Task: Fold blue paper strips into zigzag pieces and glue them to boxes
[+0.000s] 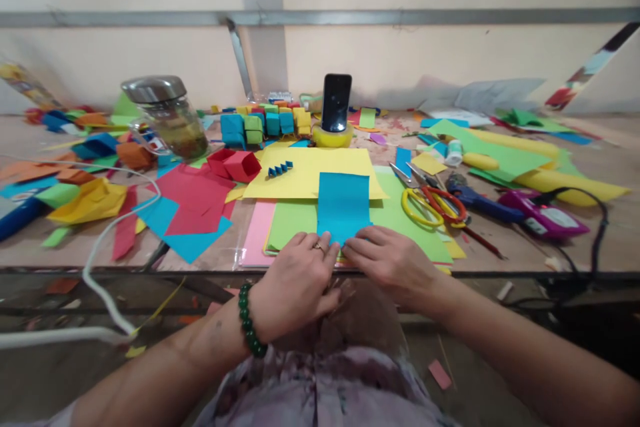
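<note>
**Left hand (300,280) and right hand (393,263) meet at the near end of a blue rectangular paper sheet (344,199)**

The blue sheet lies near the front edge of the worktable, on top of light green paper sheets (293,221), with its far end overlapping a wide yellow paper sheet (300,173). The left hand's fingers lie close together, tips on the blue sheet's near end, while its thumb stands apart below them. A ring (318,246) circles one finger, and a green beaded bracelet (246,320) the wrist. The right hand's fingers are bent and held together, tips at the same end; its thumb is hidden, so whether it pinches the paper I cannot tell.

On the yellow sheet sits a small blue accordion-folded paper strip (280,169). Right of the blue sheet lie yellow-handled metal scissors (404,201) and red-handled metal scissors (461,208). Beyond the yellow sheet, a black smartphone (337,101) leans upright on a round yellow base (333,139).
</note>
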### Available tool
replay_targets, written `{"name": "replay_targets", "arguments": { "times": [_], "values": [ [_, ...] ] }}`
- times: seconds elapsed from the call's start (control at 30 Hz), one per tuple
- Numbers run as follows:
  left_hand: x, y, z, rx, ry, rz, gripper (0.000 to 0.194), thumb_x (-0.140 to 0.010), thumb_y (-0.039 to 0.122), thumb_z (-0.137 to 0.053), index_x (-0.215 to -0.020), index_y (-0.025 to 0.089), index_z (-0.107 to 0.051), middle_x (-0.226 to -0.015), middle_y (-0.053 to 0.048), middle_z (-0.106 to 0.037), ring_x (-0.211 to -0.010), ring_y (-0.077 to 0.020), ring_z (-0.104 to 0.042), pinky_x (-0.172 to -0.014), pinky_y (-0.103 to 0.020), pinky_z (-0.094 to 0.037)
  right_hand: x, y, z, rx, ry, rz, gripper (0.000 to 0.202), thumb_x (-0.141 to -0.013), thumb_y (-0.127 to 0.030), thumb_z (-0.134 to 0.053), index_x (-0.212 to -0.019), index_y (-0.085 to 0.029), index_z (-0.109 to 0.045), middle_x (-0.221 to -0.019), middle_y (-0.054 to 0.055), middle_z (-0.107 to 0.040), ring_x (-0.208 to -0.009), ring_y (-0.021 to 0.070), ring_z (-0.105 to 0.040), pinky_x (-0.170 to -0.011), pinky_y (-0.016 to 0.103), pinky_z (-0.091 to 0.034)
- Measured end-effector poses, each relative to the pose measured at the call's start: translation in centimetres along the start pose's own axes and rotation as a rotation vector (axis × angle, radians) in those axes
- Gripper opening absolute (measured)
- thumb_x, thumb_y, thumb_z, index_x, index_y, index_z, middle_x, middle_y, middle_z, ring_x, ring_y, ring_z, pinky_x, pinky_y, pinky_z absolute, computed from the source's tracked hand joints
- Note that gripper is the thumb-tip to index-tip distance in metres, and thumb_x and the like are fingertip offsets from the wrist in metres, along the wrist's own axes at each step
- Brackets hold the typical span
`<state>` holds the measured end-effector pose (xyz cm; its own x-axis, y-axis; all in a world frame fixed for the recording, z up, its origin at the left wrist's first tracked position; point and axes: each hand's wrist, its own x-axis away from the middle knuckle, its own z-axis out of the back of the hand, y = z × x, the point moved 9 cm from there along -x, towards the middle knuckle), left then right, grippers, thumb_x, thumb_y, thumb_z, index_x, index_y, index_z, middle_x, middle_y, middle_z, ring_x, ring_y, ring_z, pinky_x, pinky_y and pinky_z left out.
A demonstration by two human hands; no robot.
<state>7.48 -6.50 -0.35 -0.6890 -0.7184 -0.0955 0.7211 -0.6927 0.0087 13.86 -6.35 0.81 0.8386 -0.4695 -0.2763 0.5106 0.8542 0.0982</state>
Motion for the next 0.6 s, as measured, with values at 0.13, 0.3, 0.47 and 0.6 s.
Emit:
{"name": "replay_targets", "arguments": {
  "times": [0.13,0.3,0.47,0.6],
  "values": [
    [0.3,-0.1,-0.1,0.002,-0.013,0.013,0.055,-0.084,0.041,-0.052,-0.128,0.008,-0.049,-0.134,-0.019,-0.051,-0.113,-0.0299,-0.051,-0.095,-0.042,-0.037,1.7,0.8,0.4,-0.014,-0.024,0.028,0.027,-0.090,-0.007,-0.040,-0.092,-0.014,-0.066,-0.088,0.009,-0.068,-0.084,0.0199,-0.057,-0.073,0.033,-0.049],
    [0.9,-0.1,-0.3,0.033,0.012,0.025,0.060,-0.084,0.042,-0.052,-0.131,0.007,-0.045,-0.139,-0.019,-0.046,-0.122,-0.0299,-0.046,-0.103,-0.045,-0.030,4.1,1.8,0.9,-0.054,0.075,-0.015,0.033,-0.089,-0.006,-0.037,-0.107,-0.014,-0.064,-0.101,0.011,-0.069,-0.092,0.0191,-0.059,-0.077,0.033,-0.053],
    [2.8,-1.7,0.5,0.007,0.080,0.127,0.060,-0.084,0.048,-0.052,-0.130,0.010,-0.046,-0.135,-0.018,-0.050,-0.121,-0.0303,-0.046,-0.104,-0.047,-0.027,4.5,2.2,0.6,-0.070,0.144,-0.115,0.038,-0.085,-0.003,-0.038,-0.105,-0.016,-0.067,-0.100,0.008,-0.070,-0.093,0.0174,-0.060,-0.076,0.031,-0.053],
    [2.9,-3.6,2.0,0.067,0.122,0.205,0.043,-0.089,0.050,-0.043,-0.104,0.014,-0.062,-0.111,-0.014,-0.063,-0.107,-0.0280,-0.054,-0.095,-0.044,-0.036,4.1,2.3,0.6,-0.042,0.142,-0.203,0.033,-0.083,-0.002,-0.042,-0.098,-0.017,-0.068,-0.092,0.007,-0.070,-0.091,0.0166,-0.059,-0.073,0.026,-0.051]
  ]
}}
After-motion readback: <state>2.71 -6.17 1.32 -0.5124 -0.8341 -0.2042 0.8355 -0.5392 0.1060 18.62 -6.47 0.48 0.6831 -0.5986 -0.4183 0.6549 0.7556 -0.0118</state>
